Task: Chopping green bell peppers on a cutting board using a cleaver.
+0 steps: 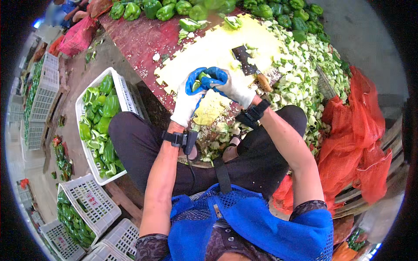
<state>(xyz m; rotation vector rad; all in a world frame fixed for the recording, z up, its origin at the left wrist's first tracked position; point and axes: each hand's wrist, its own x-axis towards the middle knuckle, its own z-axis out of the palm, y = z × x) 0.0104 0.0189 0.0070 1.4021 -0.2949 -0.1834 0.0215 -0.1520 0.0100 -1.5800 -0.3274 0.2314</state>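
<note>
My left hand (192,89) wears a white glove with a blue coated palm and is closed around a piece of green bell pepper (196,85). Against the same pepper presses my right hand (226,84), gloved alike, its fingers curled over the other side. Much of the pepper is hidden by the fingers. Below both hands is a yellow foam mat (186,62) strewn with pale seeds. A broad dark-bladed knife (243,58) with a wooden handle lies on it, right of my right hand. Cut pepper halves (233,23) rest at the mat's far side.
A white plastic crate (79,111) of green peppers stands by my left knee. Pepper cores and scraps (298,78) are heaped to the right, beside red mesh sacks (346,156). Whole peppers (166,12) line the far edge. More crates (89,199) stand at lower left.
</note>
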